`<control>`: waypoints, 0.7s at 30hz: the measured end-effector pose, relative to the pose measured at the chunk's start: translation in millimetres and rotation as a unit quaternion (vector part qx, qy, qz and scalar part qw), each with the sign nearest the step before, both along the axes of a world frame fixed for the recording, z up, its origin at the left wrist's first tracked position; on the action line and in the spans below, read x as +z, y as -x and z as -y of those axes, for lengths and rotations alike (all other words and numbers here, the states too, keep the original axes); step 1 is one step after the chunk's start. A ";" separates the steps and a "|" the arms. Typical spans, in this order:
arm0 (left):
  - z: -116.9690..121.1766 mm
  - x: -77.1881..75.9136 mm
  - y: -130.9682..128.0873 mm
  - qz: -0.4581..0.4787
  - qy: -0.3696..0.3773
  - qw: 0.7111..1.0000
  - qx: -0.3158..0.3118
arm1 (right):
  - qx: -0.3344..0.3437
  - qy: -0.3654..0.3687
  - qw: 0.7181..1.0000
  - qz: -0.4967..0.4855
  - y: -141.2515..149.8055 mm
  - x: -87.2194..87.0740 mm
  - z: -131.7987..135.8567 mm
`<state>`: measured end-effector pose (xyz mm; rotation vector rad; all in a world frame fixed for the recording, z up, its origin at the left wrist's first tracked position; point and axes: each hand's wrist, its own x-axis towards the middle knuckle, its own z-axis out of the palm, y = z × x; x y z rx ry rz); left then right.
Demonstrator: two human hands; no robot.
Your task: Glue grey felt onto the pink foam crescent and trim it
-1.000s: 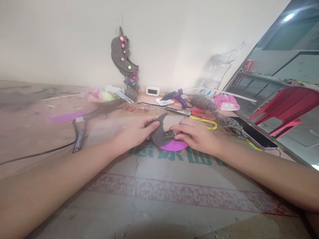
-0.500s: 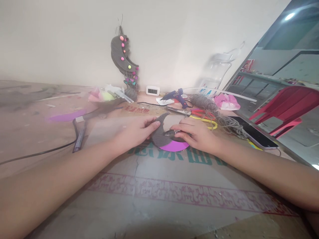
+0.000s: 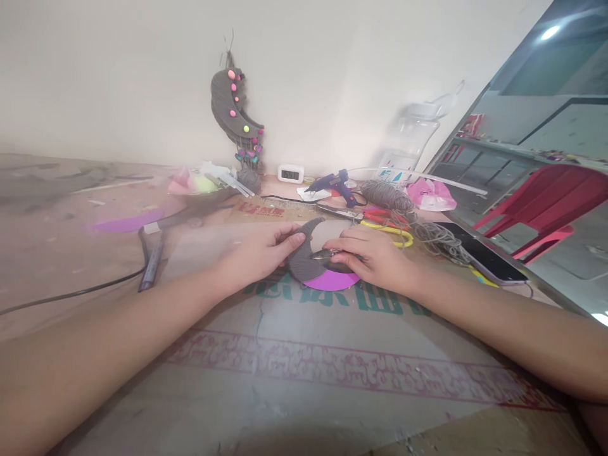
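A purple crescent [image 3: 335,280] lies low over the table, most of its left part wrapped in grey yarn [image 3: 304,256]. My left hand [image 3: 273,250] grips the wrapped edge, thumb on top and fingers partly hidden behind. Within the crescent's inner curve, my right hand [image 3: 368,256] is closed around a small, shiny metal tool [image 3: 323,254] with a pointed tip facing left. Its exact kind is hidden by my fingers. The bare purple end passes beneath that same hand, and a dark part under the fingers is unclear.
Behind my right hand lie scissors [image 3: 403,236] with yellow handles, red-handled pliers [image 3: 387,217], a blue glue gun [image 3: 339,187] and grey yarn [image 3: 439,240]. A phone [image 3: 484,253] rests at right. A decorated grey crescent [image 3: 225,104] hangs on the wall. A marker [image 3: 152,265] lies left.
Both hands keep their hold on the crescent and the metal tool. The tool's tip has shifted very slightly left; otherwise the view has barely moved.
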<state>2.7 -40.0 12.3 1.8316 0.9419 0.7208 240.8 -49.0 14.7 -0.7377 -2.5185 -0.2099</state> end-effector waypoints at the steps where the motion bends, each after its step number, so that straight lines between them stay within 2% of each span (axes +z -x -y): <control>1: 0.1 0.3 0.0 0.000 0.002 1.000 -0.001 | 0.000 0.000 1.000 0.001 0.1 0.2 0.2; 10: 0.9 2.9 -1.3 -0.011 -0.002 1.000 0.005 | -0.022 0.019 1.000 -0.012 -0.8 -0.5 1.6; 16: -3.3 -5.7 1.4 0.001 -0.028 0.998 0.063 | -0.036 0.041 0.996 -0.069 -3.4 -3.7 -0.8; 21: -3.4 -5.8 2.2 -0.001 -0.029 0.997 0.069 | -0.026 0.029 0.997 -0.067 -3.9 -3.3 -0.9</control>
